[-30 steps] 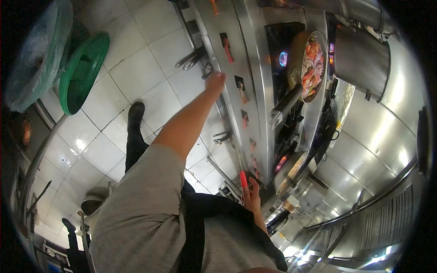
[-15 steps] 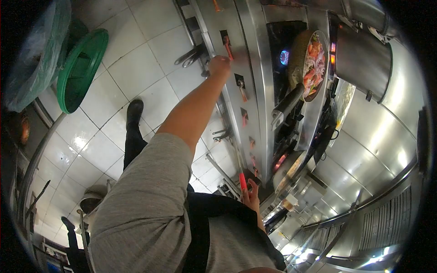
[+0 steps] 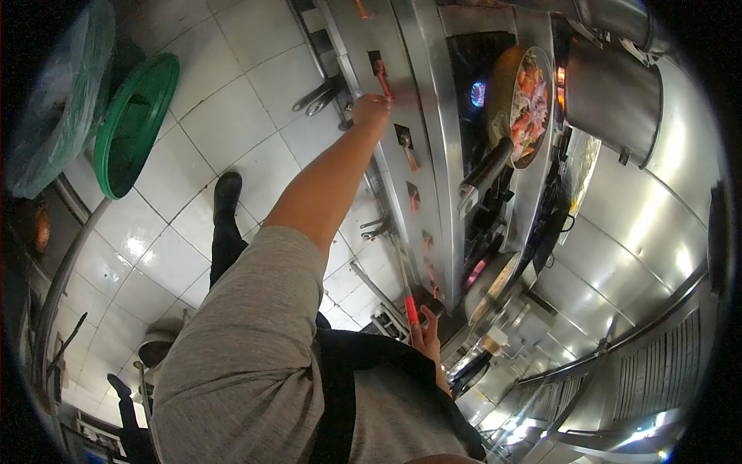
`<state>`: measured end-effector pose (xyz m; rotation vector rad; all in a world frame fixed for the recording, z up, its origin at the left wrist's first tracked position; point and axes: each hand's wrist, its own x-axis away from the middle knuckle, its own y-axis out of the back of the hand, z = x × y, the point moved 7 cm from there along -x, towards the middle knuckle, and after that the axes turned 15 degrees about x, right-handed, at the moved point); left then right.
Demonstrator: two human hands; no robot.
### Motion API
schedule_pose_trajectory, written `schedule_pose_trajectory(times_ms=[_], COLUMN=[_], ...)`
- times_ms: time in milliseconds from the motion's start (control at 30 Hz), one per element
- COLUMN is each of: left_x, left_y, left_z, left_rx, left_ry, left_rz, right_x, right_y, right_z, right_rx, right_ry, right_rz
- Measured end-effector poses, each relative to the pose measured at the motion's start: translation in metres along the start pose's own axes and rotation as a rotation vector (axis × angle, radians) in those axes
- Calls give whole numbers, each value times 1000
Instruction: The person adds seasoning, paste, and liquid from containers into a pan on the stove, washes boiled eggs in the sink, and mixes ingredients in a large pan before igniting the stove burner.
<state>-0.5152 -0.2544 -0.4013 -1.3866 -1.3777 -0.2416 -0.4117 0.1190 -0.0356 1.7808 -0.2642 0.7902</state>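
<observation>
My left hand (image 3: 372, 113) reaches to the front panel of the stove (image 3: 433, 116), its fingers closed on the lower end of a red burner knob (image 3: 381, 75). Low beside the stove, my right hand (image 3: 427, 334) grips the red handle (image 3: 411, 311) of a long metal utensil; its far end cannot be made out. A deep frying pan (image 3: 501, 97) sits tilted in the view on the burner, holding chopped red and pale vegetables (image 3: 531, 108). Its dark handle (image 3: 487, 174) points toward me. A blue flame (image 3: 478, 94) burns beside the pan.
A large metal pot (image 3: 614, 100) stands behind the pan, with orange flame beside it. Another pan (image 3: 495, 286) is farther along the stove. A green bin lid or rim (image 3: 139, 124) and a plastic-lined bin (image 3: 58, 100) are on the tiled floor (image 3: 255, 100) side.
The view has shifted slightly. My left hand stays at the knob, its fingers turned a little. My right hand still holds the red handle, and the pan has not moved.
</observation>
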Motion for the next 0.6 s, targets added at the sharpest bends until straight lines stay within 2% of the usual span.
schedule_pose_trajectory(times_ms=[600], left_x=[26], left_y=[-6], left_z=[-22], left_rx=[57], left_ry=[79], left_rz=[17], right_x=[3], right_y=[3], right_z=[6], right_rx=[-5], right_ry=[34], right_rz=[-12])
